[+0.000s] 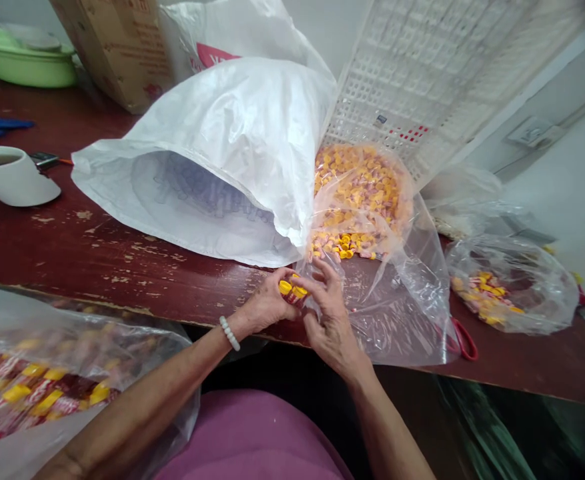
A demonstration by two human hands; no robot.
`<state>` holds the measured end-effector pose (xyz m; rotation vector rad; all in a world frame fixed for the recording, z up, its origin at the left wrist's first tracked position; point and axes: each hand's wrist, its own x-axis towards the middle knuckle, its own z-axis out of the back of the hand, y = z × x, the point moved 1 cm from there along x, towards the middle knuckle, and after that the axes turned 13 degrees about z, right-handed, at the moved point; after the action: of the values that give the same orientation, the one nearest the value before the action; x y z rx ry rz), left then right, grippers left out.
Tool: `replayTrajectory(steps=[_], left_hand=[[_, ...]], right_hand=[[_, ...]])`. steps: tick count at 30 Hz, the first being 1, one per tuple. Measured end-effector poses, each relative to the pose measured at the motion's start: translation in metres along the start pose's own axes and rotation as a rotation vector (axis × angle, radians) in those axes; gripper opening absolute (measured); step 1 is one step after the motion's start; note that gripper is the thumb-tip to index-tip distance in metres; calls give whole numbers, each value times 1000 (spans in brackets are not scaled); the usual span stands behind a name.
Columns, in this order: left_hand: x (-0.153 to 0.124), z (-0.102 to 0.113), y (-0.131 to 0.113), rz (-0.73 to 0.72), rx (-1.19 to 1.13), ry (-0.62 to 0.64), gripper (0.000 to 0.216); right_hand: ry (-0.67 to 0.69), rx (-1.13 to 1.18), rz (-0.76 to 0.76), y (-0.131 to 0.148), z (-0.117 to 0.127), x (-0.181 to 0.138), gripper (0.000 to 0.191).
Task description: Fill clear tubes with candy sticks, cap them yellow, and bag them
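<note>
My left hand (265,307) and my right hand (329,313) meet at the near edge of the dark red table (97,253). Both are closed around a small cluster of yellow-capped little bottles (292,291) held between them. Just beyond my fingers lies an open clear plastic bag (372,220) full of many small yellow and pink pieces, some spilled near its mouth. A white bead bracelet (229,333) circles my left wrist.
A big white woven sack (212,167) lies open behind my hands. A white plastic crate (437,80) leans at the back right. Another clear bag of pieces (512,287) sits at right, red scissor handles (465,340) near it. A bag of packed items (37,393) is lower left; a white cup (9,177) and green basin (27,63) stand left.
</note>
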<state>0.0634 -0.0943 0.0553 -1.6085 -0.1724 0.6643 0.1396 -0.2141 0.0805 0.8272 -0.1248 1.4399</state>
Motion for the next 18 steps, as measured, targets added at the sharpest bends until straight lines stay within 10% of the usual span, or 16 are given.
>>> replayTrajectory(steps=[18], left_hand=[[-12, -4, -9, 64, -396, 96, 46]], right_hand=[[88, -70, 141, 10, -19, 11, 68]])
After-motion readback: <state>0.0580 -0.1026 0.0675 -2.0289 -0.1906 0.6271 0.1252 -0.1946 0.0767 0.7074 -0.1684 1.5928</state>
